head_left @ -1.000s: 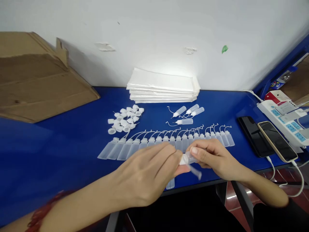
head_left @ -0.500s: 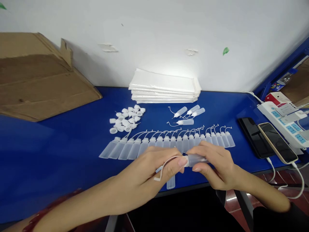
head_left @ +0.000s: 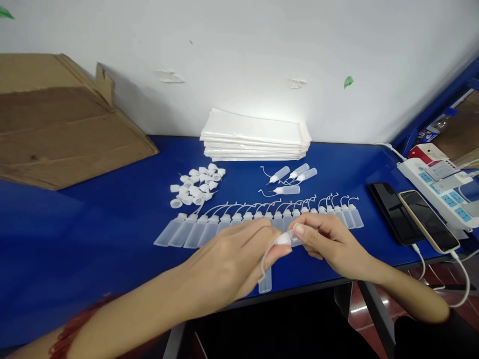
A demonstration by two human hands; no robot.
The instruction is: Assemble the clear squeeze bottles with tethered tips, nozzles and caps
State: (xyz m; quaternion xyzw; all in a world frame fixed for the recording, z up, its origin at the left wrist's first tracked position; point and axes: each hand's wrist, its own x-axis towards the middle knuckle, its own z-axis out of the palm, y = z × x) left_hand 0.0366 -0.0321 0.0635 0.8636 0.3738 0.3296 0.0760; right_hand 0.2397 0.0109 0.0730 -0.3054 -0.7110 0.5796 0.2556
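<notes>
- I see the left hand [head_left: 228, 262] pinching a white cap [head_left: 283, 240] on my head cam
- right hand [head_left: 335, 244] pinches the small clear bottle [head_left: 295, 240], cap at its neck
- bottle's above the blue table [head_left: 101, 224], near side of the bottle row [head_left: 225, 223]

The translucent bottle [head_left: 295, 240], partly hidden, is held aloft, slightly tilted; a curved strap [head_left: 263, 262] hangs by its white cap [head_left: 283, 240].

White wall [head_left: 243, 50] with green leaf motif [head_left: 348, 82], solid blue tabletop [head_left: 112, 209], brown cardboard [head_left: 67, 119], plain white packets [head_left: 254, 132], white caps [head_left: 195, 190], translucent whitish bottles [head_left: 192, 233], black phone [head_left: 394, 212], tan-edged phone with black screen [head_left: 429, 219], white power strip [head_left: 443, 193] with light blue socket panels [head_left: 450, 200], red wristband [head_left: 67, 331]
</notes>
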